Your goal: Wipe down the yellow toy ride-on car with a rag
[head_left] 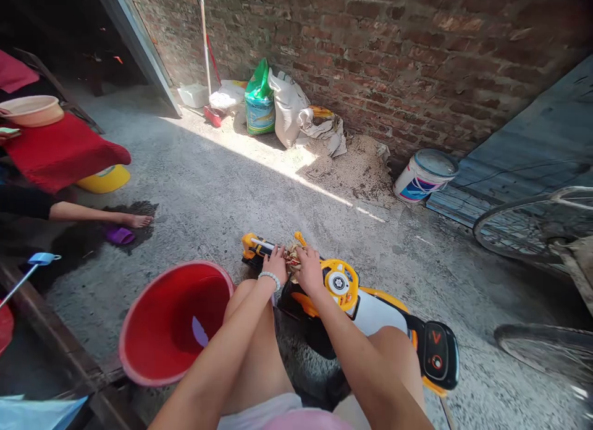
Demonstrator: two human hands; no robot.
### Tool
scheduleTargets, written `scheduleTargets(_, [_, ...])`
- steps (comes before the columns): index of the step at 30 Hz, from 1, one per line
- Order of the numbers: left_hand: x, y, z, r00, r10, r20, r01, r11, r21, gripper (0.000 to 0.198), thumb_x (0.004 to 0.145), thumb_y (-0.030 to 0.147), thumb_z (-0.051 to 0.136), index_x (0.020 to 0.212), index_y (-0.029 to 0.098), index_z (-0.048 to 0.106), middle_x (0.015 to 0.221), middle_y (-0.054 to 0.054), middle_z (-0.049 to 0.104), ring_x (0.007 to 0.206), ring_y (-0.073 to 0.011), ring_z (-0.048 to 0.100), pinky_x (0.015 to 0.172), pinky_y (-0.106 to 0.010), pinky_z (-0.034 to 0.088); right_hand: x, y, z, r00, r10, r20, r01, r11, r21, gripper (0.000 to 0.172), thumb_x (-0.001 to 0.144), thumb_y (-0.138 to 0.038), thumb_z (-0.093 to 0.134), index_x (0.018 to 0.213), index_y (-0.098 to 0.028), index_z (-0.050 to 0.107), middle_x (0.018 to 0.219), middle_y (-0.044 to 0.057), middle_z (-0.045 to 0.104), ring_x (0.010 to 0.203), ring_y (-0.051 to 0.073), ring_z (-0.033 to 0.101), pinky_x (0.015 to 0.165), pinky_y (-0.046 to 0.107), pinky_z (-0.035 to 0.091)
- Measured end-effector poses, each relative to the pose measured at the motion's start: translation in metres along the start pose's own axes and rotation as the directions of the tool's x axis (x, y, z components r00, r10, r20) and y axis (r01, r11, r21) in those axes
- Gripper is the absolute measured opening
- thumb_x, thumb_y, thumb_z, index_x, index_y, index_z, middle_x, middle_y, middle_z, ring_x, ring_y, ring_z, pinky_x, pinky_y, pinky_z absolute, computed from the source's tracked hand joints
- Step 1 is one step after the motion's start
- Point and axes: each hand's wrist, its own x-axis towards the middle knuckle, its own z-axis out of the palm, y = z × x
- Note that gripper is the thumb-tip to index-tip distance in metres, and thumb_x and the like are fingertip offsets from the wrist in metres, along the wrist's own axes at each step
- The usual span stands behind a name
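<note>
Between my two hands is a crumpled brownish clump (293,255) with reddish bits in it; its kind is hard to make out. My left hand (275,266), with a beaded bracelet at the wrist, grips the clump from the left. From the other side my right hand (309,270) closes on it, fingers bent over its top. Both hands are above the front of a yellow and black ride-on toy (377,309), whose yellow steering wheel (340,283) sits just right of my right hand. By my left knee stands a large red bucket (152,331) with a pale purple patch inside.
A person's bare leg (92,212) extends from the left, near a purple slipper (119,235) and a yellow basin (104,180). Along the brick wall (370,59) are sacks (285,109), a spilled grain-like heap (364,164) and a white bucket (424,177). Bicycle-type wheels (514,223) stand at right.
</note>
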Motion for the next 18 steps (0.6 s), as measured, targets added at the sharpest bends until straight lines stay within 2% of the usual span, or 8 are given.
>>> scheduleTargets(4, [-0.002,0.002,-0.004,0.999,0.017,0.031,-0.019,0.997,0.077,0.081,0.085,0.003,0.053,0.161,0.03,0.04,0.174,-0.005,0.024,0.163,-0.0287,0.013,0.127,-0.065,0.018,-0.044,0.023,0.002,0.997,0.045,0.06,-0.041,0.998,-0.055,0.067,0.075,-0.005,0.06,0.141,-0.017,0.058,0.131,0.015,0.062,0.119,0.027,0.056,0.107,0.039,0.045])
scheduleTargets(7, [-0.003,0.006,-0.006,1.0,-0.004,0.027,0.002,0.998,0.07,0.08,0.086,0.004,0.053,0.16,0.031,0.041,0.174,-0.004,0.026,0.163,-0.0278,0.012,0.127,-0.065,0.021,-0.063,0.043,0.002,1.0,0.028,0.006,-0.029,0.993,0.116,0.06,0.069,-0.007,0.059,0.128,-0.019,0.066,0.115,0.011,0.067,0.109,0.026,0.061,0.1,0.039,0.049])
scheduleTargets(9, [-0.003,0.006,-0.006,1.0,-0.014,0.006,0.013,0.999,0.049,0.077,0.087,0.007,0.054,0.159,0.033,0.043,0.174,-0.003,0.027,0.163,-0.0272,0.012,0.126,-0.065,0.022,-0.057,0.049,0.003,0.984,0.109,-0.139,-0.057,0.942,0.33,0.055,0.07,-0.014,0.057,0.124,-0.019,0.069,0.113,0.011,0.068,0.108,0.026,0.062,0.1,0.041,0.05])
scheduleTargets(11, [-0.003,0.004,-0.006,1.0,-0.009,-0.007,0.009,0.999,0.033,0.076,0.087,0.008,0.055,0.158,0.034,0.045,0.173,-0.002,0.028,0.163,-0.0265,0.013,0.126,-0.066,0.021,-0.039,0.046,0.007,0.938,0.268,-0.218,-0.094,0.805,0.586,0.049,0.074,-0.022,0.055,0.121,-0.018,0.069,0.114,0.011,0.071,0.109,0.026,0.063,0.1,0.041,0.051])
scheduleTargets(13, [-0.003,-0.001,-0.008,1.0,0.004,0.0,-0.004,1.0,0.03,0.074,0.088,0.008,0.052,0.157,0.034,0.046,0.173,-0.002,0.03,0.163,-0.0263,0.015,0.127,-0.068,0.018,-0.018,0.037,0.016,0.903,0.412,-0.121,-0.162,0.589,0.792,0.046,0.078,-0.029,0.051,0.119,-0.017,0.069,0.109,0.01,0.074,0.104,0.025,0.066,0.095,0.039,0.054])
scheduleTargets(15, [-0.004,-0.005,-0.009,1.0,0.017,0.019,-0.018,0.999,0.034,0.074,0.089,0.008,0.049,0.158,0.033,0.046,0.172,-0.001,0.031,0.162,-0.026,0.017,0.127,-0.069,0.015,-0.002,0.027,0.029,0.884,0.466,0.038,-0.26,0.423,0.868,0.045,0.079,-0.033,0.048,0.117,-0.017,0.068,0.103,0.009,0.075,0.096,0.024,0.069,0.088,0.037,0.057])
scheduleTargets(16, [-0.004,-0.006,-0.01,1.0,0.018,0.026,-0.019,0.999,0.04,0.074,0.088,0.007,0.048,0.158,0.034,0.046,0.172,-0.001,0.031,0.162,-0.0257,0.017,0.127,-0.07,0.013,0.001,0.023,0.038,0.876,0.475,0.081,-0.298,0.401,0.866,0.044,0.079,-0.033,0.048,0.116,-0.017,0.067,0.101,0.009,0.076,0.095,0.024,0.069,0.087,0.037,0.057])
scheduleTargets(18, [-0.003,-0.007,-0.011,0.999,0.02,0.029,-0.022,0.998,0.054,0.076,0.087,0.005,0.047,0.158,0.034,0.046,0.173,0.0,0.029,0.163,-0.0251,0.016,0.127,-0.07,0.011,-0.003,0.019,0.055,0.883,0.467,0.047,-0.304,0.491,0.817,0.044,0.078,-0.029,0.049,0.118,-0.016,0.066,0.108,0.011,0.075,0.1,0.024,0.069,0.094,0.039,0.056])
